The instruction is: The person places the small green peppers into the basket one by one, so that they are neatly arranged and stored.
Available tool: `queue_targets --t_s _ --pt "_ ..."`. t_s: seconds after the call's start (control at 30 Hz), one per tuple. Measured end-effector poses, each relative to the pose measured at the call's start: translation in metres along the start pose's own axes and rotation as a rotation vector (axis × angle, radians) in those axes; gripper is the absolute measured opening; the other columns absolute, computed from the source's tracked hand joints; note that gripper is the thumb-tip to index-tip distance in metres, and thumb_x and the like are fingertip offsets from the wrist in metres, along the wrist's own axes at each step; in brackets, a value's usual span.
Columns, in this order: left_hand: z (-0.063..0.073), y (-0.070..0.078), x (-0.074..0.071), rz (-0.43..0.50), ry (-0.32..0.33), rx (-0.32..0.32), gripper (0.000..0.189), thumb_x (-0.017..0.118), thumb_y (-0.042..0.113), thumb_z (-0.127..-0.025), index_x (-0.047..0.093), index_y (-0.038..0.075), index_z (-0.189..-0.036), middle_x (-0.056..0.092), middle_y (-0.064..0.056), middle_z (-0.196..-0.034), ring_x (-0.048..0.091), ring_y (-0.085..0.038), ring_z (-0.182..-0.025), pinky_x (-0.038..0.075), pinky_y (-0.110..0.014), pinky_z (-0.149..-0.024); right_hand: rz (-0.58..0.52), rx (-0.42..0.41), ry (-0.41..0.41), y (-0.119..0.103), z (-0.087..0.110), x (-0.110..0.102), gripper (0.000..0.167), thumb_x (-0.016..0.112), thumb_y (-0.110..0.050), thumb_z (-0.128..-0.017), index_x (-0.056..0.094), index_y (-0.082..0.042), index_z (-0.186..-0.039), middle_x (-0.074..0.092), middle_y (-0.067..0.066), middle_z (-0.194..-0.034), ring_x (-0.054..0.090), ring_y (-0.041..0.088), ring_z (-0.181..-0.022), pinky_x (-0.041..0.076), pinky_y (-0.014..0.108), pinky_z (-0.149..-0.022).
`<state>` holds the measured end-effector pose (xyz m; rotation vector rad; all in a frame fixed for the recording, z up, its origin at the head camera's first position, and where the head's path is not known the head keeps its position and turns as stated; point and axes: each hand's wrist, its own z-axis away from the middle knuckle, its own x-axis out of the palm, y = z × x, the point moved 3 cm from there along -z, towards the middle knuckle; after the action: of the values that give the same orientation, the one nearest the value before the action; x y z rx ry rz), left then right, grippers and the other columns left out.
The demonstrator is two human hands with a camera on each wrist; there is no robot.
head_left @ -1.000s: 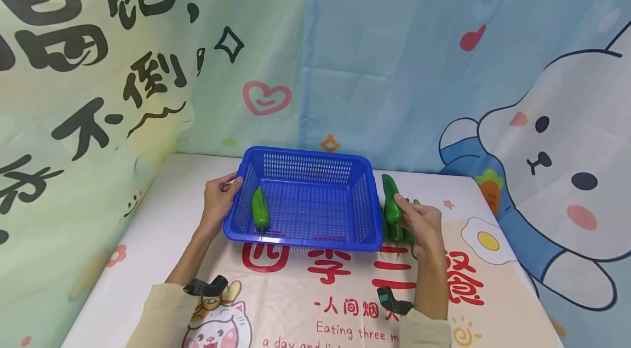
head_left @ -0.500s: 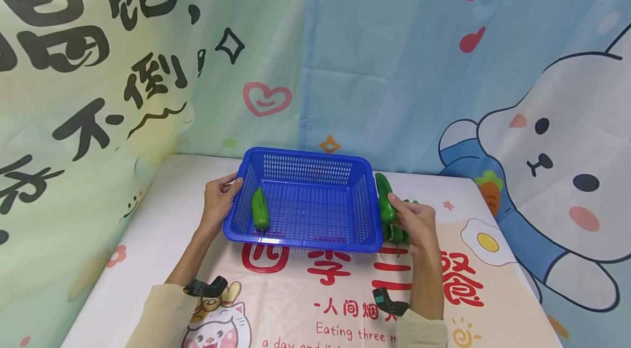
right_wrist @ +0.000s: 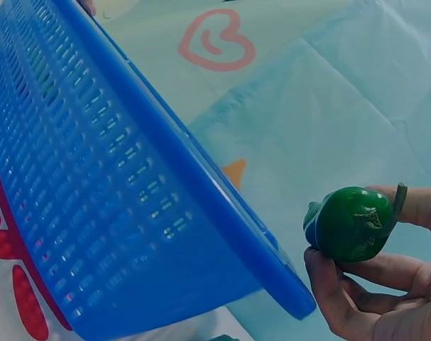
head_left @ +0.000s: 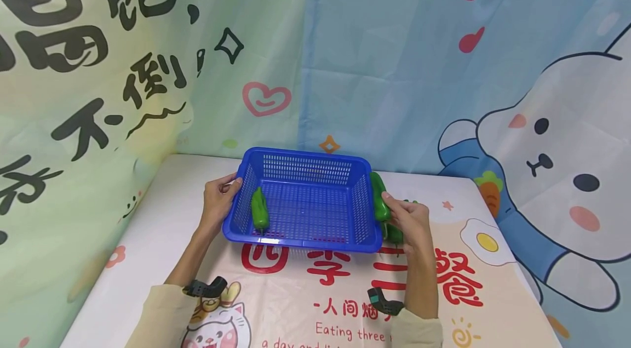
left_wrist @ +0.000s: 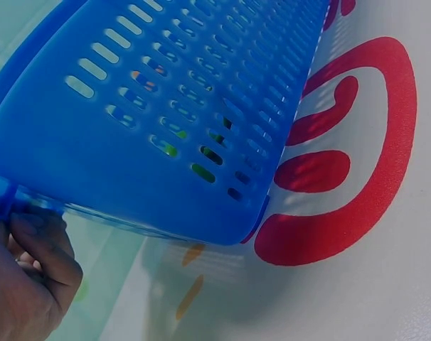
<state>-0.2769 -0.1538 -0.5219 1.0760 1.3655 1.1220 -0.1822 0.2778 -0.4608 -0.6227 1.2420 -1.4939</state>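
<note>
In the head view my left hand [head_left: 219, 203] grips the left rim of a blue plastic basket [head_left: 302, 245] with slotted walls. Inside, toward its left side, lies one green pepper [head_left: 259, 211]. My right hand [head_left: 413, 223] pinches another green pepper [head_left: 379, 198] by its stem end, beside the basket's right rim. Seen from the right wrist, this held pepper [right_wrist: 352, 224] sits between thumb and fingers, just off the rim. More green peppers [head_left: 395, 234] lie on the table beneath the right hand, partly hidden by it. The left wrist view shows fingers [left_wrist: 48, 249] curled at the basket's edge.
A printed cloth with red characters covers the table [head_left: 296, 304]. A cartoon backdrop [head_left: 374, 63] hangs directly behind the table's far edge, and a second side of it stands at the left.
My right hand has moved left with the pepper, from above the other peppers to the basket's right rim. The left hand and the basket have stayed in place.
</note>
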Motion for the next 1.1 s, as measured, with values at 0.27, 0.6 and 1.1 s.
queue_targets --t_s 0.27,0.6,1.1 --pt "0.001 0.000 -0.001 0.003 -0.004 -0.004 0.047 0.062 0.020 -0.112 0.059 -0.008 -0.150 0.076 -0.036 -0.119 0.076 -0.003 -0.075 0.062 -0.017 -0.065 0.022 -0.017 0.008 0.000 0.004 0.008 0.079 0.074 -0.054 -0.101 0.061 0.007 -0.149 0.062 0.028 -0.148 0.067 0.039 -0.130 0.043 0.057 -0.128" --pt "0.002 0.000 -0.001 -0.008 -0.002 0.001 0.047 0.062 0.020 -0.113 0.059 -0.009 -0.150 0.076 -0.037 -0.117 0.075 -0.004 -0.073 0.062 -0.017 -0.065 0.023 -0.019 -0.006 -0.003 0.005 0.017 0.073 0.075 -0.052 -0.102 0.064 0.006 -0.146 0.072 0.026 -0.140 0.071 0.039 -0.126 0.041 0.061 -0.128" --pt "0.001 0.003 0.002 -0.011 0.021 0.003 0.045 0.062 0.021 -0.113 0.062 -0.008 -0.147 0.075 -0.039 -0.117 0.073 -0.001 -0.071 0.061 -0.015 -0.065 0.006 -0.026 -0.015 -0.011 0.005 0.027 0.072 0.075 -0.052 -0.102 0.065 0.003 -0.147 0.073 0.025 -0.140 0.071 0.032 -0.122 0.047 0.054 -0.125"
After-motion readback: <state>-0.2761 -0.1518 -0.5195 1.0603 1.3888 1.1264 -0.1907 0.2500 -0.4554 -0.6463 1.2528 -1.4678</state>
